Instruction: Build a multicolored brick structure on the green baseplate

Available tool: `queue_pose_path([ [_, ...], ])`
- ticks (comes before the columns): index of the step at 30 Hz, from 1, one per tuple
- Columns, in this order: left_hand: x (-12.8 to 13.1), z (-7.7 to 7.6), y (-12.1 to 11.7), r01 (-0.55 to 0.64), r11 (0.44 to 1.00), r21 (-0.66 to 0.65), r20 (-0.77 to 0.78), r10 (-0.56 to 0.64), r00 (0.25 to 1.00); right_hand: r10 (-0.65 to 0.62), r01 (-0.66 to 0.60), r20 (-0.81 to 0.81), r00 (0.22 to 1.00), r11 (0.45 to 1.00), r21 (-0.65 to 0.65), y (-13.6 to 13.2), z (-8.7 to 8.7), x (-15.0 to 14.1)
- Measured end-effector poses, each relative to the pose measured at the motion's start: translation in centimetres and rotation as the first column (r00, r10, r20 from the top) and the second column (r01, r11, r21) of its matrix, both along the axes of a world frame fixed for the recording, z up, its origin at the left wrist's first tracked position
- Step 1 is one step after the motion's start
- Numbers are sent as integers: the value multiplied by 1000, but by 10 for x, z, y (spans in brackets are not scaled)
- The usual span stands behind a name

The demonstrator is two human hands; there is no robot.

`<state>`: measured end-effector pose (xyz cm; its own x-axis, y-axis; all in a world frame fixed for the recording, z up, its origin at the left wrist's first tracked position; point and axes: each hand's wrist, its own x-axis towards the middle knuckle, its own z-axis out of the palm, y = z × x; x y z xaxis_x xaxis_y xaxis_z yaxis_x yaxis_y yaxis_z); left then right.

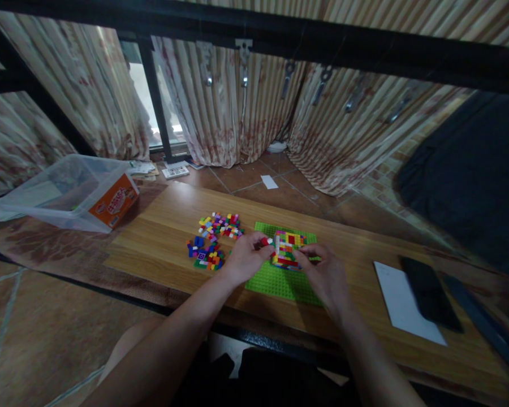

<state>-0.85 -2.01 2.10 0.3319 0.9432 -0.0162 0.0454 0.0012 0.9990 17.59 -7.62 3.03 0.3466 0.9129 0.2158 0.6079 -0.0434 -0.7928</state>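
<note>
A multicoloured toy-brick structure stands on the green baseplate. At its left side my left hand is closed, pinching small toy bricks, one red and one white. My right hand is at the structure's right side, thumb and fingers bent against its top and edge; whether a loose brick sits between them I cannot make out. Left of the baseplate, loose toy bricks lie in two piles, a mixed-colour pile behind and a pile with many blue bricks nearer me.
The wooden board carries the bricks. A clear plastic bin with an orange label stands at the left. To the right lie a white sheet and a black phone-like slab. A dark bar crosses the top of the view, before curtains.
</note>
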Motion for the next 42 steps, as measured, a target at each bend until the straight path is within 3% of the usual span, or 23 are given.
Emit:
queue_pose_path([
  [3, 0, 0, 0, 1, 1000, 17, -20, 0, 1000, -44, 43, 72, 996, 999, 15, 3, -1, -4],
  [10, 0, 3, -2, -4, 1000, -2, -20, 4, 1000, -12, 10, 110, 994, 1000, 22, 4, -6, 0],
  [19, 0, 7, -5, 21, 999, -36, -5, -21, 1000, -12, 12, 93, 996, 1000, -1, 3, -4, -1],
  [29, -1, 12, -9, 85, 992, -90, 93, -77, 993, -38, 38, -6, 999, 999, 36, 7, -16, -1],
  [34, -2, 15, -12, 124, 988, -90, 73, -118, 990, -21, 21, -20, 1000, 1000, -3, 7, -10, 0],
  [38, -2, 14, -13, 133, 988, -76, 46, -130, 990, 8, -8, 2, 1000, 998, 61, -2, 1, -3],
  [42, 0, 12, -13, 168, 983, -70, 102, -161, 982, 144, -140, -26, 989, 983, 116, -12, 14, -15],
])
